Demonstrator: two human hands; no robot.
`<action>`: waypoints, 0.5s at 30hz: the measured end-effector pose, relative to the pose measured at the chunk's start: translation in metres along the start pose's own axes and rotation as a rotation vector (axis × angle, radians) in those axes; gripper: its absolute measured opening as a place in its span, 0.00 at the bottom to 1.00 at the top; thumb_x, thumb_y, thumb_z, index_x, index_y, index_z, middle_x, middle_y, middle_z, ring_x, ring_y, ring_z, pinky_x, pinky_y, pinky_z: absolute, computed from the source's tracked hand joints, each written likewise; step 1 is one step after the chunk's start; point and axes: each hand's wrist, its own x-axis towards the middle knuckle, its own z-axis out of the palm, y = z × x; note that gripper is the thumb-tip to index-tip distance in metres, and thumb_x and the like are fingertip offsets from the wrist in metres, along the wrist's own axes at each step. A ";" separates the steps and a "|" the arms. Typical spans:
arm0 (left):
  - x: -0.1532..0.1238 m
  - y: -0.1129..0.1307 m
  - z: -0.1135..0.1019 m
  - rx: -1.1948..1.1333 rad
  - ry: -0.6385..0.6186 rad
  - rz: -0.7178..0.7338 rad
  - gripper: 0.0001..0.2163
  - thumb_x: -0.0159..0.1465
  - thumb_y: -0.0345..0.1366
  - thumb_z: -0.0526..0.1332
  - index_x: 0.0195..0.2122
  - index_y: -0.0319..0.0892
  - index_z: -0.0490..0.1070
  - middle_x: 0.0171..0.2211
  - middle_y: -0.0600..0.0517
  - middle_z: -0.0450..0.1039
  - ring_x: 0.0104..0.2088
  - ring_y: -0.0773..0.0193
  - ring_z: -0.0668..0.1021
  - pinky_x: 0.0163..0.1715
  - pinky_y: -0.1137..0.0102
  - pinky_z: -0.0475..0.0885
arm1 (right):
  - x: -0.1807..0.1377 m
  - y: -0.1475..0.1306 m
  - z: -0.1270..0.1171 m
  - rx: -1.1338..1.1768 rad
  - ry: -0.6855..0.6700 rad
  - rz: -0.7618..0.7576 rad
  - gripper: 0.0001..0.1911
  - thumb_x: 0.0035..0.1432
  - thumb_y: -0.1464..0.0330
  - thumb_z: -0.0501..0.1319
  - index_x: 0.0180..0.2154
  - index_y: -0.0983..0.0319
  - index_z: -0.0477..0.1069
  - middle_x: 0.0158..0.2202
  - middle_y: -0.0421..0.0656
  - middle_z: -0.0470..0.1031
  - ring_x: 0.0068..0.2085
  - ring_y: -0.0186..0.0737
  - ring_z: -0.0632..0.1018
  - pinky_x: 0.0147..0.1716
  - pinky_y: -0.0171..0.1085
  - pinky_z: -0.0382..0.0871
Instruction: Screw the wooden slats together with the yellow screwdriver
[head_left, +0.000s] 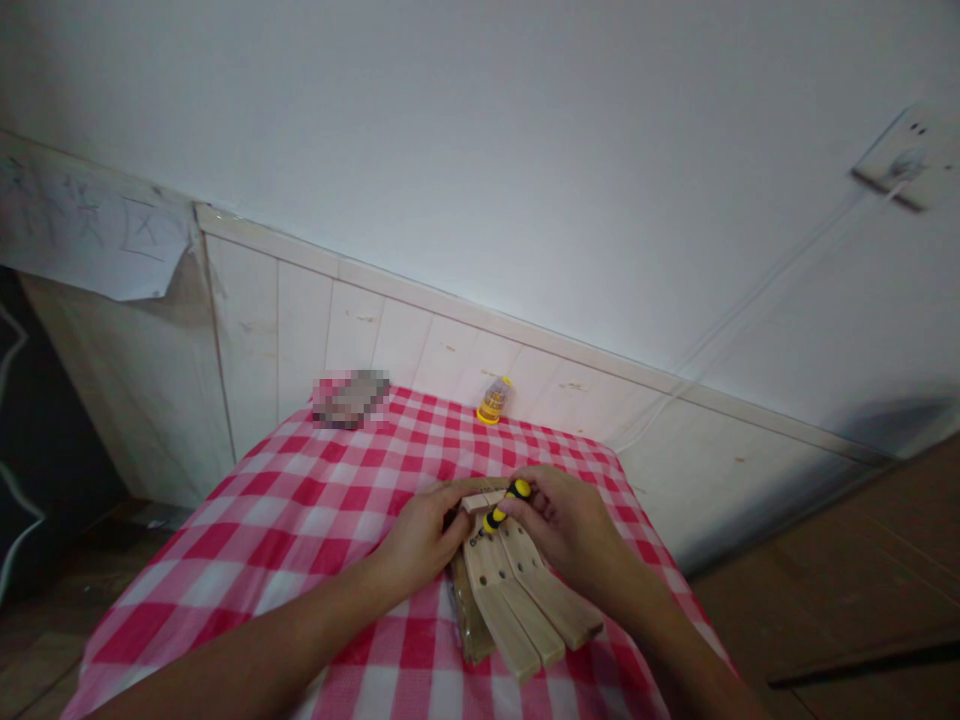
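A wooden piece made of several pale slats point(517, 605) lies on the red-and-white checked tablecloth point(300, 510). My left hand point(424, 535) grips the piece's far left end, fingers curled around the wood. My right hand point(566, 520) pinches a small black-and-yellow screwdriver point(504, 507), whose tip points down at the slats near their top end. Both forearms reach in from the bottom of the view.
A small yellow-capped clear container point(493, 401) stands at the table's far edge by the white panelled wall point(420, 340). A blurred-out object point(350, 398) sits at the far left corner. A wall socket point(911, 155) with a cable is at upper right. Brown floor lies to the right.
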 end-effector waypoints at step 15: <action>0.000 -0.001 0.000 -0.010 0.003 -0.008 0.20 0.64 0.28 0.56 0.55 0.48 0.74 0.51 0.51 0.79 0.51 0.60 0.78 0.52 0.67 0.71 | 0.000 0.000 0.004 0.277 0.055 -0.151 0.06 0.64 0.71 0.60 0.41 0.59 0.75 0.37 0.44 0.80 0.37 0.40 0.79 0.37 0.37 0.71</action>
